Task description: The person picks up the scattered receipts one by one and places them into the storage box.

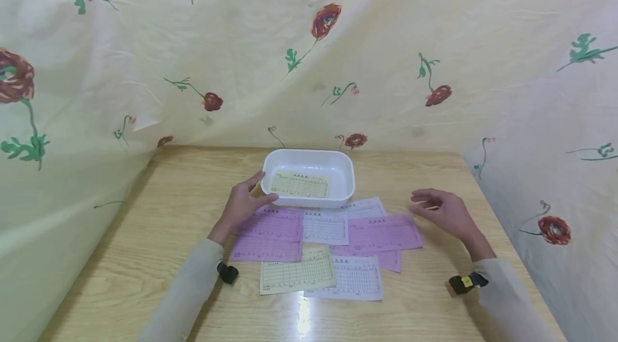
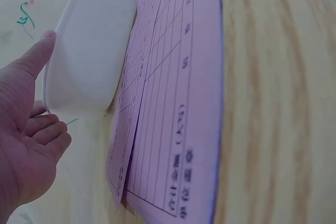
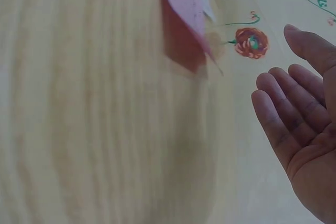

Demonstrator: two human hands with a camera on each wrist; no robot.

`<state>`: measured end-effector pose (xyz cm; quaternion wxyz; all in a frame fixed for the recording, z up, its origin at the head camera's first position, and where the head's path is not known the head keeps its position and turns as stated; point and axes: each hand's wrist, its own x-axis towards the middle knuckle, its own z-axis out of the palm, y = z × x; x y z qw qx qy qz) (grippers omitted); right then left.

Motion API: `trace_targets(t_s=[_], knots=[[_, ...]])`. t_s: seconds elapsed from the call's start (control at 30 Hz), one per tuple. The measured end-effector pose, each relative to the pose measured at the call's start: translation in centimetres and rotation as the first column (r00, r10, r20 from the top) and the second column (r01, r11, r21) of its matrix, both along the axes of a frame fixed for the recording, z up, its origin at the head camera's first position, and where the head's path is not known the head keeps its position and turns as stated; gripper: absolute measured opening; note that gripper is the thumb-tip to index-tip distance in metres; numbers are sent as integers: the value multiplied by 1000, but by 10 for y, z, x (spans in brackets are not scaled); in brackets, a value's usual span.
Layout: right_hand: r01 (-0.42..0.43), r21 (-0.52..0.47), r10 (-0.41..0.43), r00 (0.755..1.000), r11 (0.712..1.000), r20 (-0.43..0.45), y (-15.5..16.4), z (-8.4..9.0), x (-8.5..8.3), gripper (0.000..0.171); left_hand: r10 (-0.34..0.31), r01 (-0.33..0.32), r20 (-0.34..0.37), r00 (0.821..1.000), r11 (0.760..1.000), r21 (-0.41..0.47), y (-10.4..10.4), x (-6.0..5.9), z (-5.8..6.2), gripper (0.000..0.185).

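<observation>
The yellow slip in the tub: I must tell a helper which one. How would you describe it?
On the wooden table stands a white rectangular plastic tub. The yellow printed paper slip lies flat inside it, the only slip not on the tabletop.

White tray with a pale yellow gridded form inside; worktop is light wood grain. Loose forms on it: pink/lilac sheets, white ones (all with printed grid lines), one more pale yellow. Backdrop cloth is cream with red flowers on green stems; sleeves light beige.
</observation>
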<state>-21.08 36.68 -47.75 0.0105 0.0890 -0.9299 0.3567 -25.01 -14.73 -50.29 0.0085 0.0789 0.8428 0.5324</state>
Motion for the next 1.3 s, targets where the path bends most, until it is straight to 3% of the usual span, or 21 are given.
trace_targets(t_s=[0.43,1.0,1.3], knots=[[-8,15,6,992,1000,129,3,-12,8,58,-8,8,-8,1000,1000,8,-1,-1,-3,93],[6,82,-17,990,997,139,2,-21,12,53,-10,10,-43,999,1000,5,-1,-2,-3,91],[6,98,-21,987,995,157,-2,-21,12,54,-5,5,-25,1000,1000,14,-1,-2,-4,93]])
